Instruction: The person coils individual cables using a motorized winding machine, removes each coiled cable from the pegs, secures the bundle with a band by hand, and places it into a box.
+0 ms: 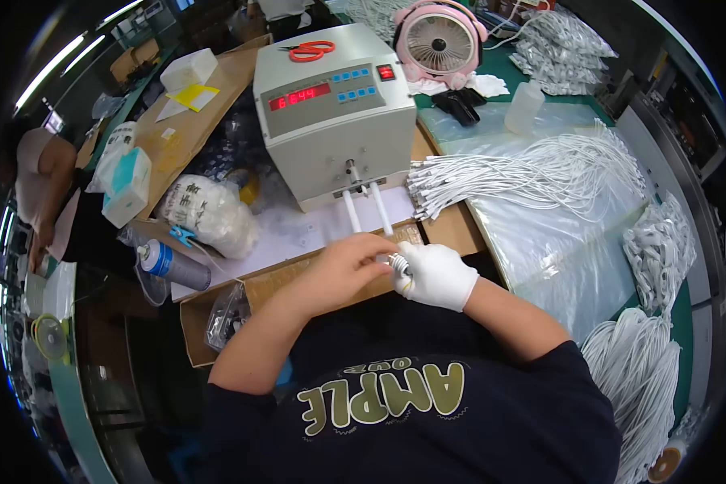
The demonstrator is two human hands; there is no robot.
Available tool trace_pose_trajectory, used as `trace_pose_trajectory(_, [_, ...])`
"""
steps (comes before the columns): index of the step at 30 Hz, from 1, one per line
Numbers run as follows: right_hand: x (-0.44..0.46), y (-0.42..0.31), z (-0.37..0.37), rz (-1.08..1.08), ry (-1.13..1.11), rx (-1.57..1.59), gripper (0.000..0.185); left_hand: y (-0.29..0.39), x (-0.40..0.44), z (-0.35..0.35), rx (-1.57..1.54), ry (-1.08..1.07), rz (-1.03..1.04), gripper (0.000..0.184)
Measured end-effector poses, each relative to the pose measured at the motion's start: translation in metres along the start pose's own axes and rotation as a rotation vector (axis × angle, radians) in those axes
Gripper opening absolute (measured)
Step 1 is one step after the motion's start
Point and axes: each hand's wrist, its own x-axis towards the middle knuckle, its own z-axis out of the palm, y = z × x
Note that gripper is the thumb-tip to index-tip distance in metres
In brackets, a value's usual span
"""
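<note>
In front of the grey machine (339, 105), my two hands meet close to my body. My right hand (440, 276), in a white glove, is closed around a small coiled cable (399, 264) with white and grey loops. My bare left hand (348, 270) reaches in from the left, its fingertips bent against the same coil. Two white prongs (381, 211) stick out from the machine's front just above my hands. Red digits glow on its display, and red-handled scissors (308, 52) lie on top.
A bundle of white cables (524, 173) lies on plastic sheeting at right, with more cables (633, 379) below it. A pink fan (440, 44) and a translucent bottle (525, 107) stand behind. At left are a stuffed plastic bag (206, 214), a spray can (173, 266) and another person (44, 181).
</note>
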Motion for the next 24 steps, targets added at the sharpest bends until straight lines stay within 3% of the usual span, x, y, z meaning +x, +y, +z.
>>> trace_pose_trajectory(2, [0.006,0.002,0.000,0.027,-0.082,-0.058,0.023,-0.017,-0.002,0.011,0.285,0.071,0.304,0.027])
trace_pose_trajectory(5, [0.010,0.014,0.024,-0.141,-0.106,0.032,0.025,-0.042,-0.009,0.031,0.371,0.021,0.269,0.028])
trace_pose_trajectory(9, [0.012,0.008,0.040,0.228,-0.428,0.286,0.030,-0.044,-0.028,0.037,0.326,0.145,0.217,0.031])
trace_pose_trajectory(10, [0.006,-0.005,0.043,0.063,-0.072,0.183,0.032,-0.047,-0.032,0.040,0.348,0.246,0.251,0.031])
trace_pose_trajectory(12, [0.006,-0.004,0.047,-0.030,0.074,0.105,0.033,-0.055,-0.036,0.051,0.390,0.423,0.330,0.032])
trace_pose_trajectory(13, [0.007,-0.002,0.050,-0.071,0.153,0.069,0.033,-0.056,-0.039,0.056,0.394,0.408,0.290,0.031])
trace_pose_trajectory(17, [0.013,0.004,0.059,-0.036,-0.037,0.132,0.030,-0.062,-0.047,0.063,0.304,0.391,0.167,0.030])
trace_pose_trajectory(18, [0.011,0.001,0.056,0.135,-0.137,0.320,0.025,-0.064,-0.046,0.061,0.257,0.402,0.145,0.030])
trace_pose_trajectory(21, [0.011,0.024,0.076,0.064,-0.075,0.311,0.021,-0.060,-0.047,0.055,0.129,0.422,0.122,0.031])
trace_pose_trajectory(24, [0.008,0.002,0.052,0.134,-0.082,0.319,0.024,-0.073,-0.044,0.048,0.060,0.495,0.121,0.032])
